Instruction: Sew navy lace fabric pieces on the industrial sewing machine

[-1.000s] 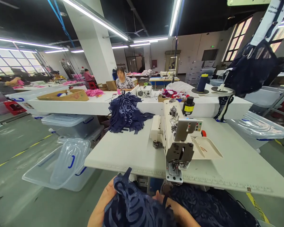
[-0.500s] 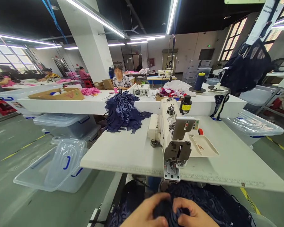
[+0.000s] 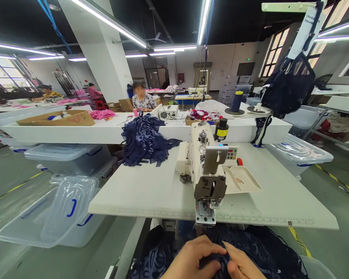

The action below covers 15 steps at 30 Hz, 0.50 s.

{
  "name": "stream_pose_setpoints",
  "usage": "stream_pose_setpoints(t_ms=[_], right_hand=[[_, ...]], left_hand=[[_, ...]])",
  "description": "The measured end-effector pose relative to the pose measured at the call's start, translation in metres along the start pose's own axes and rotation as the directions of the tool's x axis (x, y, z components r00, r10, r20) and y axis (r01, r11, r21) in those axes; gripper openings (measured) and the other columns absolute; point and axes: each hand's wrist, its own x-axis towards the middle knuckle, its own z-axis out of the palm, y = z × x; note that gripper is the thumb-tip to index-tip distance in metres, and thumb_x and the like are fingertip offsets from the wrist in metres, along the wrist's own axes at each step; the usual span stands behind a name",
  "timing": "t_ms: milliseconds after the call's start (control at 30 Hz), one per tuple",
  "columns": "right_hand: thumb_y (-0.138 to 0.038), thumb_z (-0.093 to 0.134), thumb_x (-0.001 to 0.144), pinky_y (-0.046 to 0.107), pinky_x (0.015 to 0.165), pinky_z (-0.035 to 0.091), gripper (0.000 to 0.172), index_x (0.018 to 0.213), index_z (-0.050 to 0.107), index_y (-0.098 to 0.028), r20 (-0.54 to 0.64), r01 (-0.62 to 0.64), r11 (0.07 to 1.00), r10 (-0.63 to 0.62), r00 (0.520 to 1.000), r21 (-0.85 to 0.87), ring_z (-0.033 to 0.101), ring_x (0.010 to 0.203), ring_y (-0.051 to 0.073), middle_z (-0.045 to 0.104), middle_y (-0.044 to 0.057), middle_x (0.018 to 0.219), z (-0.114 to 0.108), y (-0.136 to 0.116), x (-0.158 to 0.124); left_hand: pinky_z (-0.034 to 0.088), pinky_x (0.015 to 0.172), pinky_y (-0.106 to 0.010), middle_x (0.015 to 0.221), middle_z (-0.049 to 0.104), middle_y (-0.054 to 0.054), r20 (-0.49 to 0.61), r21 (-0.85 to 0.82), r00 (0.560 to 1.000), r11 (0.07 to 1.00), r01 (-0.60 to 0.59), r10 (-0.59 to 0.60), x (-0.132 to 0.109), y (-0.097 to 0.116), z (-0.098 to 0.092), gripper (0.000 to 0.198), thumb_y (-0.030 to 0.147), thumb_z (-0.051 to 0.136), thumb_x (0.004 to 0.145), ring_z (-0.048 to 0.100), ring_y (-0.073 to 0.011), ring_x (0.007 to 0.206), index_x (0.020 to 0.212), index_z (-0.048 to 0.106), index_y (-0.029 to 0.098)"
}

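Note:
My left hand (image 3: 195, 256) and my right hand (image 3: 244, 264) meet low in the view, below the front edge of the sewing table. Both have their fingers pinched on a piece of navy patterned fabric (image 3: 223, 268), most of it hidden by the hands. Around them spreads a large heap of similar navy fabric (image 3: 257, 246). Just beyond the hands stands a cream sewing machine (image 3: 195, 162), its needle area overhanging the table's front edge. Another navy bundle of fabric strips (image 3: 144, 139) lies at the table's back left.
The white sewing table (image 3: 151, 193) carries a cream tray (image 3: 247, 180) with small bits in it. Clear plastic bins (image 3: 61, 221) stand on the floor at left. A thread cone (image 3: 237, 102) and a hanging dark mesh garment (image 3: 291, 87) are at right. A person (image 3: 144, 101) sits opposite.
The camera view has turned slightly right, so the table appears farther left. My hands have drawn closer together over the fabric, and the right fingers now point forward against the left.

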Motion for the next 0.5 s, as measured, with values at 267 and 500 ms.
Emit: stream_pose_setpoints(t_ms=[267, 500], right_hand=[[-0.058, 0.057, 0.083, 0.024, 0.093, 0.04, 0.048, 0.101, 0.062, -0.013, -0.343, 0.103, 0.846, 0.099, 0.934, 0.523, 0.051, 0.102, 0.018, 0.057, 0.008, 0.105, -0.005, -0.026, 0.036], [-0.068, 0.045, 0.085, 0.029, 0.08, 0.037, 0.064, 0.109, 0.048, -0.009, -0.556, 0.119, 0.971, 0.017, 0.831, 0.207, 0.045, 0.087, 0.019, 0.042, 0.007, 0.085, 0.004, -0.028, 0.079]], left_hand=[[0.036, 0.068, -0.016, 0.092, 0.055, -0.001, -0.142, 0.146, 0.985, 0.986, -0.075, 0.096, 0.003, 0.007, -0.008, 0.018, 0.015, 0.061, 0.074, 0.052, -0.0069, 0.079, 0.092, 0.062, 0.017], [0.043, 0.075, -0.028, 0.098, 0.053, -0.004, -0.431, 0.703, 0.782, 0.711, -0.022, 0.45, 0.014, -0.009, -0.023, 0.015, 0.013, 0.044, 0.093, 0.051, -0.0151, 0.089, 0.1, 0.056, 0.019]])
